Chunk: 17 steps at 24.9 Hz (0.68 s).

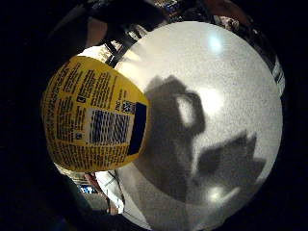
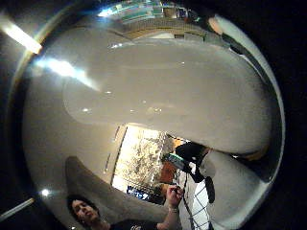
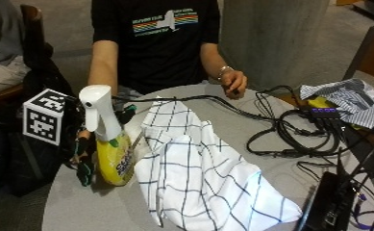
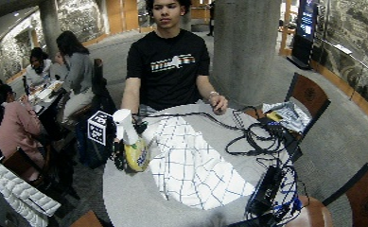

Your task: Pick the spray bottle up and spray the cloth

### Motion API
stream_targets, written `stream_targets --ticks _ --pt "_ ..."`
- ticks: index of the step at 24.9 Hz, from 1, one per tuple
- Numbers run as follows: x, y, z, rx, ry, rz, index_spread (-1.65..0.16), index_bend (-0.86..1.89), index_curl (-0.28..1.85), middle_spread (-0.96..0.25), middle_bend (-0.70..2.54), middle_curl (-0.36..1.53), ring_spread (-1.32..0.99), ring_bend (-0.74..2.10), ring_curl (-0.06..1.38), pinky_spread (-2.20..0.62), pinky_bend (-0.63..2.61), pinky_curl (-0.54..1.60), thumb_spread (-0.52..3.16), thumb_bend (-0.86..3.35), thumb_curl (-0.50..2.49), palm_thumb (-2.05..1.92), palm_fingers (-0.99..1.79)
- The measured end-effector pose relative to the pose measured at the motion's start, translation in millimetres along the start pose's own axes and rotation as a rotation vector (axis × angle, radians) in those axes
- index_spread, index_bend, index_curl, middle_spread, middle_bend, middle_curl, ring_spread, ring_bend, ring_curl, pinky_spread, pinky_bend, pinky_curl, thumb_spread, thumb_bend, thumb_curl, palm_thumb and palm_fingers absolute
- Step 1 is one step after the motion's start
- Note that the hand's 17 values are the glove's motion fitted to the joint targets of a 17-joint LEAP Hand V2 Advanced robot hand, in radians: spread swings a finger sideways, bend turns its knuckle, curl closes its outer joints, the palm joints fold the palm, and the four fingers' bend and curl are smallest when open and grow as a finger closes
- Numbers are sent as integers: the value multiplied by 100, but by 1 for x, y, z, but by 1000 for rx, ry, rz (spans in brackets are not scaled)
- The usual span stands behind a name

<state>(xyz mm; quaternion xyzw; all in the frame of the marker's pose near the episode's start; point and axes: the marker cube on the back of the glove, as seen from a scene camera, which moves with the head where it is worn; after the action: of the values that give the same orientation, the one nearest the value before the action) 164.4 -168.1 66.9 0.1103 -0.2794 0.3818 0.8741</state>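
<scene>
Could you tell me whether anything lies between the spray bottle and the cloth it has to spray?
Nothing visible does. The spray bottle stands on the table right beside the checked cloth, with the gloved right hand at its far side.

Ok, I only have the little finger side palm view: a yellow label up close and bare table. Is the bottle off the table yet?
Observer: No. In the outside view the bottle seems to stand upright on the table, near its edge.
Operator: Where is the cloth?
Observer: The cloth lies spread on the table right beside the bottle, on the side away from the right hand.
Operator: And the other hand?
Observer: The bare hand is at the far edge by the cables, away from the bottle.
</scene>
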Motion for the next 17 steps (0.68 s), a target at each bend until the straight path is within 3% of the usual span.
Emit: stream_targets --ticks 8,13,17 --pt "0 -25 17 -45 0 37 -35 5 13 4 27 41 8 41 36 36 63 40 80 -4 36 63 38" --pt "1 -31 24 -42 -52 38 -27 42 25 4 20 38 9 34 32 37 49 35 79 -2 36 67 68" --pt "-1 -31 24 -35 -48 2 -23 41 28 1 36 43 6 32 31 36 33 31 81 8 42 87 86"
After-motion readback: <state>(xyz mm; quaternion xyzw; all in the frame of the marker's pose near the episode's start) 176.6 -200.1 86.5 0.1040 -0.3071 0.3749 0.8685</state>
